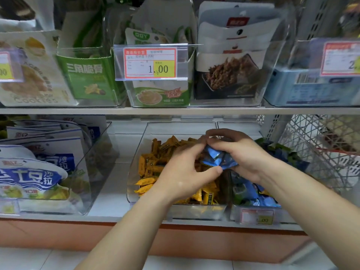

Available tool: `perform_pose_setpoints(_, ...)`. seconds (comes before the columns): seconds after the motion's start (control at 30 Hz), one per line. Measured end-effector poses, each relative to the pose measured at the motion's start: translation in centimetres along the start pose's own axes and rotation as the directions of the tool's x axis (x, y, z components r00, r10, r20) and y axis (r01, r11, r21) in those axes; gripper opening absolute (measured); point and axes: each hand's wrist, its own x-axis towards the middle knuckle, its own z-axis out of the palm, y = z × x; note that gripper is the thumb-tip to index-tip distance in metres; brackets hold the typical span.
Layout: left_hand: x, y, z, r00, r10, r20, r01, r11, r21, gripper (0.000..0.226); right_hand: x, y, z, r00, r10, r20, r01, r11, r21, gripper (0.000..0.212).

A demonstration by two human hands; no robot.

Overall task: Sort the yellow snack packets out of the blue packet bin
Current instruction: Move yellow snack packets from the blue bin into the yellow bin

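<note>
Your right hand point(240, 152) is curled round a bunch of blue packets point(218, 158), lifted above the two bins so you can pick through it in the open rather than dig blind in the pile. Your left hand point(185, 172) comes in from the other side with its fingers bent toward the bunch and its thumb pressed to the lower edge. It pinches at the wrappers, likely to tease out a stray. No yellow packet shows inside the bunch, so you cannot tell whether one is there.

The yellow snack packets point(153, 166) fill the clear bin point(136, 162) under your left hand. The blue packet bin point(233, 212) stands just beside it on the right, under your right forearm, with more blue wrappers point(251, 191) heaped in it.

A price label point(257, 216) hangs on that bin's front. A white mesh basket point(321, 152) sits close on the right, and the upper shelf edge point(175, 111) runs low over both bins, so lifting room is tight. Your own right forearm hides much of the blue pile, where any leftover yellow ones would lie. Blue-and-white snack bags point(39, 172) stand well apart on the left.
</note>
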Motion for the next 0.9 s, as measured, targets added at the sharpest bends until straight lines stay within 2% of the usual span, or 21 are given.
perform_pose_setpoints(0.07, 0.0, -0.9, -0.5, 0.999, -0.048, -0.012, 0.049, 0.993, 0.110, 0.073, 0.3, 0.6, -1.7, 0.973, -0.175, -0.148, 0.126, 0.948, -0.291, 0.023)
perform_pose_setpoints(0.13, -0.1, -2.0, -1.5, 0.993, -0.103, -0.061, 0.111, 0.981, 0.161, 0.065, 0.7, 0.9, -3.8, 0.887, -0.431, -0.167, 0.225, 0.719, -0.658, 0.021)
perform_pose_setpoints(0.17, -0.2, -2.5, -2.1, 0.991, -0.112, -0.077, 0.125, 0.976, 0.181, 0.059, 1.0, 1.2, -5.0, 0.851, -0.509, -0.127, 0.248, 0.603, -0.758, 0.021)
perform_pose_setpoints(0.2, -0.2, -2.8, -2.7, 0.989, -0.116, -0.087, 0.131, 0.972, 0.196, 0.054, 1.4, 1.5, -6.1, 0.845, -0.527, -0.090, 0.249, 0.538, -0.806, 0.019)
perform_pose_setpoints(0.27, -0.2, -3.3, -4.0, 0.986, -0.107, -0.131, 0.134, 0.966, 0.219, 0.047, 2.3, 2.1, -7.8, 0.909, -0.413, -0.051, 0.164, 0.469, -0.868, 0.017)
perform_pose_setpoints(0.33, -0.3, -3.9, -5.3, 0.973, -0.107, -0.204, 0.154, 0.960, 0.232, 0.039, 3.1, 2.5, -8.6, 0.976, -0.209, -0.056, 0.028, 0.380, -0.925, 0.030)
perform_pose_setpoints(0.37, -0.4, -4.2, -6.0, 0.965, -0.128, -0.230, 0.184, 0.953, 0.242, 0.036, 3.2, 2.5, -8.6, 0.984, -0.161, -0.080, -0.023, 0.326, -0.945, 0.036)
perform_pose_setpoints(0.47, -0.8, -5.8, -8.0, 0.939, -0.169, -0.300, 0.266, 0.910, 0.317, 0.039, 3.0, 1.3, -6.8, 0.964, -0.246, -0.098, -0.045, 0.212, -0.976, 0.041)
perform_pose_setpoints(0.57, -1.5, -7.6, -9.5, 0.916, -0.264, -0.301, 0.359, 0.875, 0.324, 0.047, 2.0, 0.1, -2.9, 0.952, -0.306, 0.028, 0.096, 0.208, -0.973, 0.034)
perform_pose_setpoints(0.67, -2.5, -9.3, -9.6, 0.919, -0.359, -0.161, 0.393, 0.858, 0.332, 0.048, 1.5, 0.2, 2.0, 0.900, -0.365, 0.236, 0.312, 0.163, -0.936, 0.030)
perform_pose_setpoints(0.7, -2.9, -9.6, -9.6, 0.923, -0.364, -0.126, 0.385, 0.862, 0.328, 0.048, 1.7, 0.3, 3.6, 0.893, -0.334, 0.301, 0.374, 0.182, -0.909, 0.030)
perform_pose_setpoints(0.73, -3.3, -9.9, -9.7, 0.926, -0.363, -0.108, 0.378, 0.870, 0.316, 0.049, 2.1, 0.6, 5.1, 0.893, -0.268, 0.361, 0.425, 0.242, -0.872, 0.030)
perform_pose_setpoints(0.8, -4.0, -10.3, -9.9, 0.931, -0.351, -0.106, 0.366, 0.886, 0.285, 0.051, 3.1, 1.8, 7.9, 0.873, -0.085, 0.481, 0.480, 0.334, -0.811, 0.036)
perform_pose_setpoints(0.83, -4.2, -10.5, -10.0, 0.931, -0.349, -0.108, 0.365, 0.890, 0.272, 0.049, 3.6, 2.5, 9.1, 0.849, -0.002, 0.528, 0.504, 0.302, -0.809, 0.042)
perform_pose_setpoints(0.9, -4.7, -10.8, -10.1, 0.929, -0.355, -0.101, 0.369, 0.896, 0.247, 0.043, 4.7, 4.1, 10.6, 0.822, 0.119, 0.557, 0.540, 0.151, -0.828, 0.055)
